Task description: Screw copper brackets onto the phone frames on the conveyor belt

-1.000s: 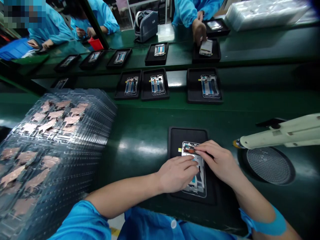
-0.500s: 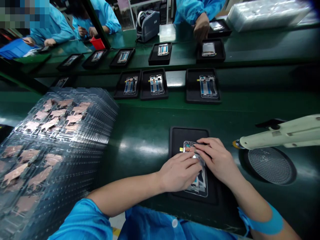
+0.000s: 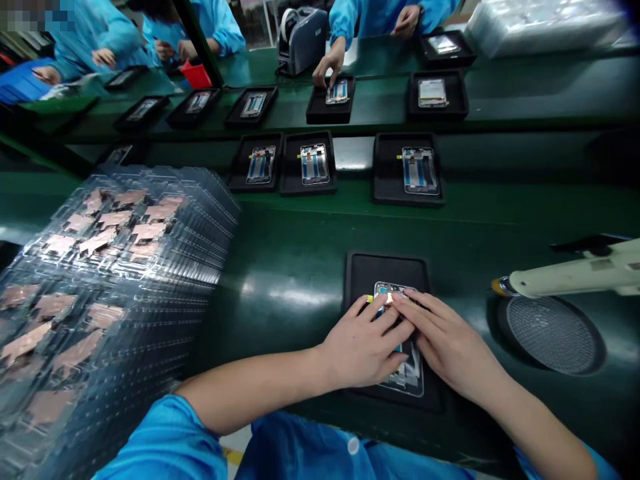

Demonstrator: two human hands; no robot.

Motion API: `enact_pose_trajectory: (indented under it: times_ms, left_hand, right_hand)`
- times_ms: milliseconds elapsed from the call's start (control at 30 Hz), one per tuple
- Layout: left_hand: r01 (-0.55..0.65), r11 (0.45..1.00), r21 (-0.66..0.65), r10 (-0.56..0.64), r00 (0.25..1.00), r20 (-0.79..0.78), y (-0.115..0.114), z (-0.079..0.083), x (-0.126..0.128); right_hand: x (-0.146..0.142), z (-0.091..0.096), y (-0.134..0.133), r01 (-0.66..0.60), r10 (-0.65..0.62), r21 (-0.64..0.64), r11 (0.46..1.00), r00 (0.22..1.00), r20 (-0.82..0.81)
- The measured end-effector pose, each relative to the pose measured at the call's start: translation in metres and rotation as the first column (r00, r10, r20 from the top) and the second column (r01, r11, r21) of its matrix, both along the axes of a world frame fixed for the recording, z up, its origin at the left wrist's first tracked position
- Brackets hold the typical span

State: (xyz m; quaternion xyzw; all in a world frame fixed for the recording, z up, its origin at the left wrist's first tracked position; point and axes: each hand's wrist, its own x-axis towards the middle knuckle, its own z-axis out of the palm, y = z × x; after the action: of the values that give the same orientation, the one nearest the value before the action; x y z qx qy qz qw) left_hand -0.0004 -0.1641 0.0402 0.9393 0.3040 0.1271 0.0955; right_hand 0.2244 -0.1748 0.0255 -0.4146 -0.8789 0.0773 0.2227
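Observation:
A phone frame (image 3: 413,381) with a silver rim lies tilted in a black tray (image 3: 387,268) on the bench. My left hand (image 3: 367,343) rests over its left side, fingers curved and slightly apart, their tips gripping near the upper end. From the right, my right hand (image 3: 450,347) presses its fingertips against the same area, beside a small copper-coloured piece (image 3: 390,299). A yellow tab (image 3: 370,299) sticks out at the frame's left edge. The fingers hide much of the middle of the frame, and my right thumb is mostly covered.
At left stand stacked clear plastic trays (image 3: 200,220) holding copper-coloured boards (image 3: 115,219). A pale tool arm (image 3: 575,270) and a round mesh disc (image 3: 555,333) are at right. Beyond are several phone trays (image 3: 381,190), a tape dispenser (image 3: 303,43) and co-workers in blue; one co-worker's hand (image 3: 330,65) touches a phone.
My fingers have shifted over the upper end of the phone frame, uncovering a shiny copper-coloured piece. The co-worker opposite has moved a hand to another tray. The view has turned slightly.

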Motion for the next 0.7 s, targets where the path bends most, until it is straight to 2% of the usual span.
enact_pose_trajectory:
  times_ms: [100,300,700]
  left_hand:
    - [-0.002,1.0,0.007,0.002,1.0,-0.014,0.0,0.002,-0.001]
    - [-0.02,1.0,0.019,0.02,1.0,-0.018,-0.003,-0.001,0.0]
    - [-0.018,0.999,-0.031,0.021,0.997,0.08,-0.001,-0.001,-0.001]
  right_hand:
    - [0.0,0.003,0.003,-0.009,0.009,-0.023,1.0,1.0,-0.019]
    - [-0.011,0.004,0.019,0.075,-0.09,-0.086,0.993,0.979,-0.184]
    - [-0.006,-0.004,0.02,0.024,-0.044,-0.125,0.992,0.985,-0.166]
